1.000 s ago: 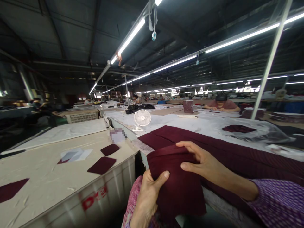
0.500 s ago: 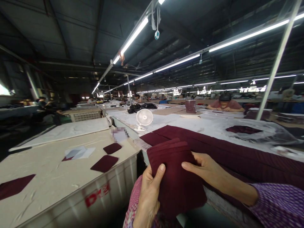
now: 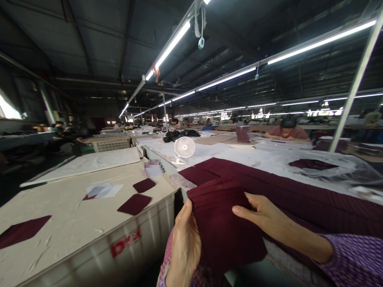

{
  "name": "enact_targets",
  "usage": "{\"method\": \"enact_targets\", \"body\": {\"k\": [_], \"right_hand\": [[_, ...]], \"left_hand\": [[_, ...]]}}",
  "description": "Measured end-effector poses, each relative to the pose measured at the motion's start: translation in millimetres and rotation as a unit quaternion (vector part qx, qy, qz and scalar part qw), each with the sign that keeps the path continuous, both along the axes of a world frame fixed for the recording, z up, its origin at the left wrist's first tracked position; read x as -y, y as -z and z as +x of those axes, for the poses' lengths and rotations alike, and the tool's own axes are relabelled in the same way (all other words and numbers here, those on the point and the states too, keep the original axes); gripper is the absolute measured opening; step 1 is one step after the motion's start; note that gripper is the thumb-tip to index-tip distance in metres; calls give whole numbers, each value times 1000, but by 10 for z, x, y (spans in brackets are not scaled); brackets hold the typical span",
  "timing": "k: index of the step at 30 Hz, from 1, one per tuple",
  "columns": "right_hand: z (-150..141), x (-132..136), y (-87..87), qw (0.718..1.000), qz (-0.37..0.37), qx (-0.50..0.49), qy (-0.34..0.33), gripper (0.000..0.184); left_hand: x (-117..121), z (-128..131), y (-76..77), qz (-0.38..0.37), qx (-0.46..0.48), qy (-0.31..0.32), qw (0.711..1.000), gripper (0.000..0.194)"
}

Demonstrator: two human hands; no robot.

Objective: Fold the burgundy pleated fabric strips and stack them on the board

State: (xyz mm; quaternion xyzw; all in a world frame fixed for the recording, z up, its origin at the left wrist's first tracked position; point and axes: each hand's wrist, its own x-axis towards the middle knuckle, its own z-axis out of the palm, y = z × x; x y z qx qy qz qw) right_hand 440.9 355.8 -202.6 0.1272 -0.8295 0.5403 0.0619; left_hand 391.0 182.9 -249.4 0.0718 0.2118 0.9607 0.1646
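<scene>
Between my two hands is a stack of maroon fabric pieces (image 3: 224, 227), its top edges fanned slightly apart. My left hand (image 3: 185, 239) grips the stack's left edge, thumb at the upper left corner and fingers behind. On the right side, my right hand (image 3: 254, 209) pinches the edge, its thumb lying on the front face and the other fingers mostly hidden behind. Just beyond the stack, long rows of overlapping maroon fabric (image 3: 287, 191) lie across the white table (image 3: 215, 149).
To the left, a cream-covered bin (image 3: 74, 223) bears loose maroon pieces (image 3: 134, 204) and white paper sheets (image 3: 104, 189). A small white fan (image 3: 184, 147) stands at the table's left edge. Clear plastic (image 3: 356, 163) lies at right. Across the table a person (image 3: 287, 131) leans over papers.
My left thumb has slid from the stack's front face to its upper left edge. The fanned top layers now sit closer together. The view has shifted slightly.
</scene>
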Motion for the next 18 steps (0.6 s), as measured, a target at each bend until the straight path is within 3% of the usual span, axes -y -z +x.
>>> {"method": "enact_targets", "body": {"k": [8,13,18], "right_hand": [[5,-33,24,1000,22,-11,7,32],[-17,-45,22,999,27,-16,18,33],[-22,-40,-1,1000,9,-15,18,32]], "left_hand": [[-10,7,-12,-4,3,-8,1000,18],[-19,24,13,-20,-11,12,1000,28],[-42,43,120,-63,-95,10,993,29]]}}
